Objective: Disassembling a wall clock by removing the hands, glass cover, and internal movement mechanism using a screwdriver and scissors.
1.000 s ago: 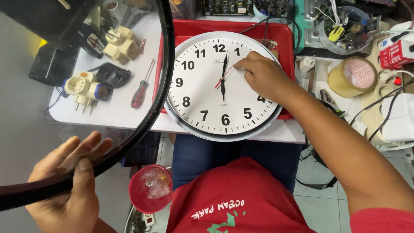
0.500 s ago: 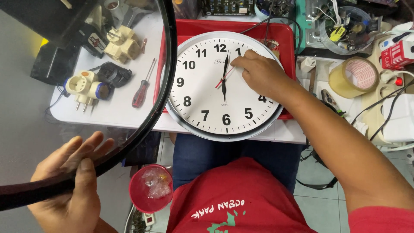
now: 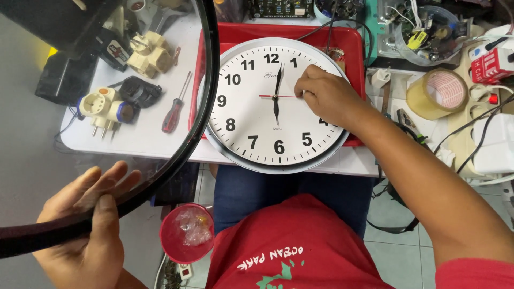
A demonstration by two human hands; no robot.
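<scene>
Nearest, the left hand (image 3: 80, 225) is clamped on the black-rimmed clock cover (image 3: 176, 155), held aside. Beyond, the right hand (image 3: 326, 96) pinches the red second hand (image 3: 270, 96) on the open wall clock (image 3: 276, 104); nudging lightly should avoid bending it.

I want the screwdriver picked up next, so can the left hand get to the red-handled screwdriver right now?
Probably not: the left hand is full, gripping the black-rimmed cover, which lies between it and the screwdriver.
</scene>
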